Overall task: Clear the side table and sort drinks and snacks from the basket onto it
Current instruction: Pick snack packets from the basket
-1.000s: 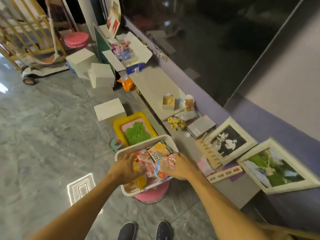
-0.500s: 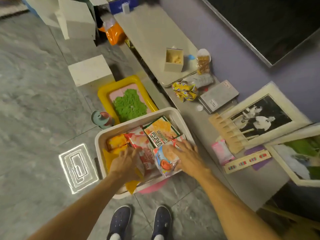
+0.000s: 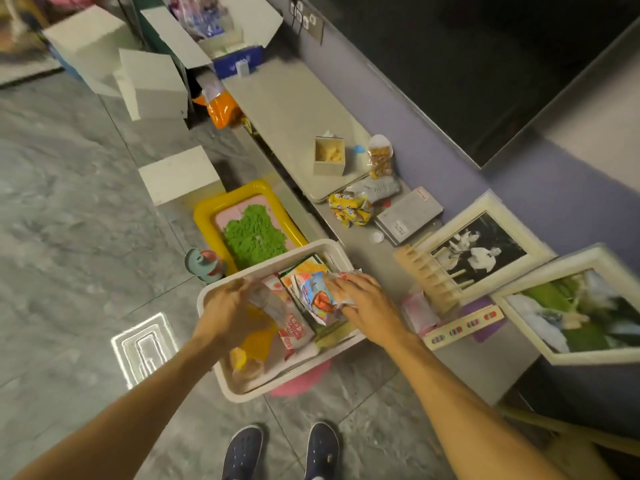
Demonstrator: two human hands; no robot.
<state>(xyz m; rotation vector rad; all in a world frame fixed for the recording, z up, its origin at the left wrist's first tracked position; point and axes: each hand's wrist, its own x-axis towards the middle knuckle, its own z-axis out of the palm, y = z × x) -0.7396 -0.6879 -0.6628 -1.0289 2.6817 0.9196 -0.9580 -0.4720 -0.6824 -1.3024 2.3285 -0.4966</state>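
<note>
With left hand (image 3: pixel 228 313), curls fingers round a clear-wrapped packet (image 3: pixel 268 301) over the left half of the white basket (image 3: pixel 277 389); too blurred to read its contents. Holds its long axis slanting from far-left to near-right, above a red-and-white packet (image 3: pixel 294 332) lying along much the same line, printed end toward the feet. With right hand (image 3: pixel 367 306), grips a crumpled blue-and-red packet (image 3: pixel 317 299) in the basket's right half, long axis running away from the body, far end tipped slightly left.

Differs from half a second back: then laid both hands flatter on the pile, with an orange lettered packet in plain sight on top; now closes each on a packet and mostly covers the orange one.

Left of the basket, on the floor: teal toy (image 3: pixel 204 266), yellow tray (image 3: pixel 204 216) of green sand, white box (image 3: pixel 180 173) beyond. Under the basket, a pink stool (image 3: pixel 301 381). Right of it, along the wall, the low grey surface (image 3: pixel 287 109) with small open carton (image 3: pixel 329 157), jar (image 3: pixel 380 157), yellow wrapper (image 3: pixel 349 209), grey box (image 3: pixel 408 213), wooden rack (image 3: pixel 429 275), black-and-white framed photograph (image 3: pixel 485 247) and green framed picture (image 3: pixel 581 306); rack and frames crowd the stretch nearest the right hand.
</note>
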